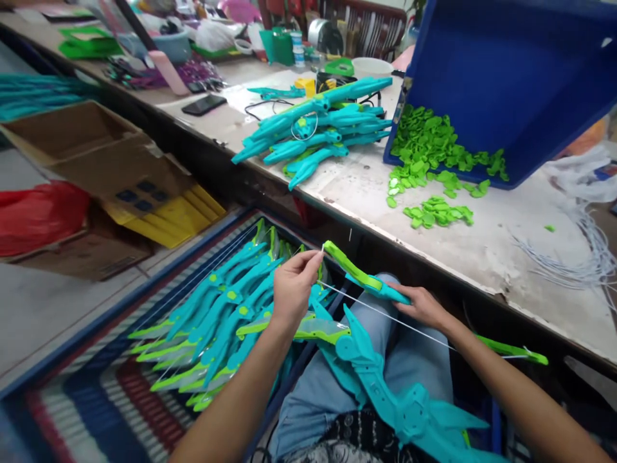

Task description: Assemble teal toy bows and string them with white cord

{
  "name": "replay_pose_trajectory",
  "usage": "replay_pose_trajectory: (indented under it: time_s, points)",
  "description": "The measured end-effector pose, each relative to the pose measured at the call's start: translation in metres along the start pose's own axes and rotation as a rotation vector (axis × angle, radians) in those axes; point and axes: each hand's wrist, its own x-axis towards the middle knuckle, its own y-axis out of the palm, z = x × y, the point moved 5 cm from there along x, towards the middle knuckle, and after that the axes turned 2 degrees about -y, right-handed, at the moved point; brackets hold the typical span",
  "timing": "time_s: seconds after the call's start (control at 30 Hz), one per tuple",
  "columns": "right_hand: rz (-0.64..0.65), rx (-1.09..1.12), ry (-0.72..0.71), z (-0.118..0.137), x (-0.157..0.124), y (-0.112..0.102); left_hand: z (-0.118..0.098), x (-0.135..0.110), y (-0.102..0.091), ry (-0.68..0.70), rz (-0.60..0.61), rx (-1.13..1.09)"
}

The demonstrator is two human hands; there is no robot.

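Note:
A teal and green toy bow (351, 265) is held over the lap, one green limb tip pointing up and left. My left hand (296, 283) pinches the white string (380, 311) at that tip, thumb and finger closed. My right hand (425, 307) is wrapped round the bow's teal part, and my forearm hides its middle. At the far right shows the bow's other green end (520, 352), with string on it. Across my jeans lies a larger teal bow piece (376, 373). Several strung toy bows (226, 302) are stacked in a crate to the left.
On the worktable (357, 193) lie a pile of teal bow parts (318, 125), a phone (204, 104) and white strings (559, 257). A tipped blue bin (482, 71) spills small green pieces (429, 141). Cardboard boxes (91, 154) stand on the floor at left.

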Motion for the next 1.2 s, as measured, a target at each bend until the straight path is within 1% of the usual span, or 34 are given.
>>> replay_pose_trajectory:
  time_s: [0.1,0.23,0.4,0.5,0.63,0.77,0.87,0.93,0.97,1.03,1.07,1.1,1.13,1.2]
  points:
    - [-0.016,0.03,0.01,-0.001,0.001,-0.003,-0.002,-0.002,0.006,0.1,0.05,0.054]
    - [-0.027,0.055,0.0,-0.003,0.001,-0.004,-0.005,-0.003,0.012,0.157,0.06,0.135]
    - [-0.042,0.051,-0.004,-0.005,-0.001,-0.002,-0.013,-0.002,0.02,0.231,0.077,0.221]
    - [-0.036,0.049,-0.009,-0.004,-0.001,-0.001,-0.016,-0.003,0.021,0.258,0.077,0.238]
    - [-0.04,0.04,-0.019,-0.005,-0.001,0.001,-0.017,-0.005,0.023,0.25,0.057,0.228]
    - [-0.075,-0.066,-0.051,-0.009,-0.008,0.011,-0.017,-0.007,0.027,0.266,0.076,0.231]
    - [-0.163,-0.229,-0.071,-0.005,-0.016,0.012,-0.015,-0.011,0.025,0.331,0.091,0.376]
    - [-0.281,-0.321,-0.113,0.011,-0.016,0.003,-0.015,-0.016,0.022,0.393,0.067,0.476]
    - [-0.349,-0.335,-0.153,0.025,-0.014,-0.005,-0.015,-0.02,0.019,0.422,0.048,0.512]
    - [-0.462,-0.267,-0.274,0.06,-0.003,-0.021,-0.015,-0.029,0.014,0.461,0.012,0.565]
    - [-0.491,-0.191,-0.347,0.081,0.004,-0.028,-0.016,-0.032,0.012,0.47,0.003,0.585]
    - [-0.5,-0.101,-0.417,0.101,0.014,-0.034,-0.016,-0.036,0.009,0.475,-0.002,0.602]
    - [-0.483,-0.007,-0.476,0.12,0.023,-0.037,-0.016,-0.039,0.007,0.473,-0.003,0.615]
    - [-0.407,0.16,-0.554,0.152,0.042,-0.037,-0.015,-0.042,0.002,0.467,0.004,0.633]
